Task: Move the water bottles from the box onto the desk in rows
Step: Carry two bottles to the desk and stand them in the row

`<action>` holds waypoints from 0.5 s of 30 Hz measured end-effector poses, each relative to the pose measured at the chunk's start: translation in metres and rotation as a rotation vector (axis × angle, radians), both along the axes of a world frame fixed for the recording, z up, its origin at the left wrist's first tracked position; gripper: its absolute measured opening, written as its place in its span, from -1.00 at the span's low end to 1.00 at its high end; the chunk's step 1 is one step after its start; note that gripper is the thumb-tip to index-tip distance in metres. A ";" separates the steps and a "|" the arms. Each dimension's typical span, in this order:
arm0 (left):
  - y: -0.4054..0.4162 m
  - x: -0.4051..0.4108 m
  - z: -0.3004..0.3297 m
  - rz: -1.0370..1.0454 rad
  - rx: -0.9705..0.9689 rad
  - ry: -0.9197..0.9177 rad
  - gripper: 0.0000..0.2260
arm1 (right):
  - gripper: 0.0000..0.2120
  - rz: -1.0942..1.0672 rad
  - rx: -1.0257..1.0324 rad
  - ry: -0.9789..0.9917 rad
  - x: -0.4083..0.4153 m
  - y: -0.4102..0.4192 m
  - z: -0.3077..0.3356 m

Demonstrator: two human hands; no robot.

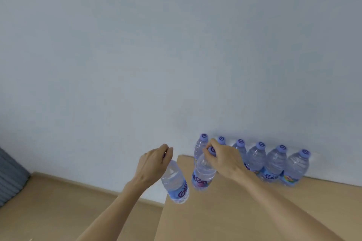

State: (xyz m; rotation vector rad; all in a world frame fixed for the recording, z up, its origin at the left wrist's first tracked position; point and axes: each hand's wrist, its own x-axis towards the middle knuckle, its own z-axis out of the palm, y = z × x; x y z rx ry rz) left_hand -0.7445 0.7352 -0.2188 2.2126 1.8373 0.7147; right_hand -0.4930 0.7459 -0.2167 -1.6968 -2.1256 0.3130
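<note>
My left hand (154, 162) grips a clear water bottle (175, 184) by its cap; the bottle hangs tilted just off the desk's left edge. My right hand (223, 159) holds a second bottle (202, 175) by its purple cap, low over the wooden desk (225, 217) near its far left corner. Several bottles with purple caps and blue labels stand in a row (274, 164) along the desk's back edge against the wall. The box is out of view.
A pale blue-white wall (176, 45) fills most of the view behind the desk. Wooden floor (58, 201) lies to the left of the desk, with a grey ribbed object (9, 178) at the far left edge.
</note>
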 end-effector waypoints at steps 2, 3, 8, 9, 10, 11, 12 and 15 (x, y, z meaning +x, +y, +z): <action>0.015 0.009 -0.008 -0.044 -0.025 -0.017 -0.68 | -0.82 -0.032 0.004 -0.003 0.010 0.000 -0.005; 0.022 0.014 -0.012 -0.061 -0.035 -0.024 -0.69 | -0.82 -0.045 0.011 -0.009 0.015 0.000 -0.007; 0.042 0.044 -0.030 -0.168 -0.082 -0.043 -0.74 | -0.79 -0.085 -0.002 -0.047 0.038 0.001 -0.018; 0.045 0.049 -0.033 -0.188 -0.093 -0.049 -0.75 | -0.78 -0.084 -0.009 -0.045 0.041 0.002 -0.019; 0.049 0.054 -0.037 -0.203 -0.104 -0.056 -0.75 | -0.78 -0.080 -0.017 -0.042 0.043 0.003 -0.021; 0.052 0.059 -0.039 -0.215 -0.116 -0.059 -0.75 | -0.79 -0.076 -0.025 -0.041 0.045 0.005 -0.023; 0.055 0.063 -0.042 -0.226 -0.126 -0.057 -0.74 | -0.79 -0.073 -0.033 -0.043 0.046 0.006 -0.025; 0.061 0.073 -0.047 -0.263 -0.155 -0.048 -0.72 | -0.79 -0.077 -0.063 -0.049 0.047 0.010 -0.031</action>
